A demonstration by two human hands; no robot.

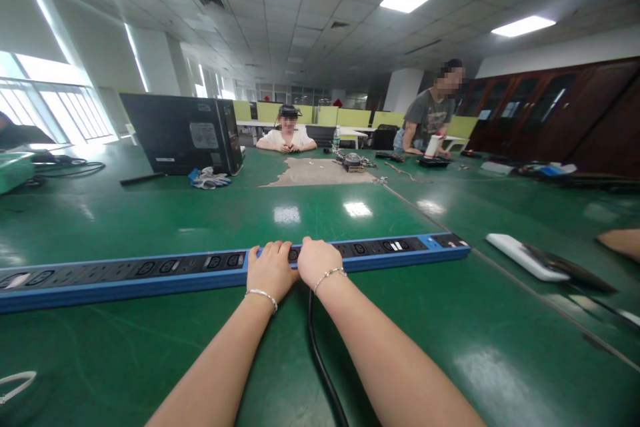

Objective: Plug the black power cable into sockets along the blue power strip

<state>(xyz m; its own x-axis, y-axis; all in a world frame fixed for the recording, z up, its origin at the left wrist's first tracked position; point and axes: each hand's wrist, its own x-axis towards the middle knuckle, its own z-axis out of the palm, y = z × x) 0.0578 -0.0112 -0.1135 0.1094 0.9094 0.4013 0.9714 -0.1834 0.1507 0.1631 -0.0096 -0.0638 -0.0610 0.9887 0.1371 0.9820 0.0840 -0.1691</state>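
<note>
While a black cable point(320, 357) trails up toward me between the arms, the right hand point(320, 260) is curled into a tight fist around its top end; can't see the plug, if there is one, because the fingers cover it. The left hand point(271, 268) is right beside it, only part open, fingers bent over the blue strip point(220, 263) and thumb on the near side, so it's got hold of that. The strip lies flat across the green bench point(150, 347), sockets up, running out of view on the left and ending right of the hands. Off to the right there's a white slab point(523, 257), kinda blurry. Further back you get gloves point(209, 178) by a big black case point(180, 133), then a tan patch point(320, 173) and a bottle point(336, 139). Past that, one person point(295, 139) sits facing this way and another point(430, 113) leans over at the right.
</note>
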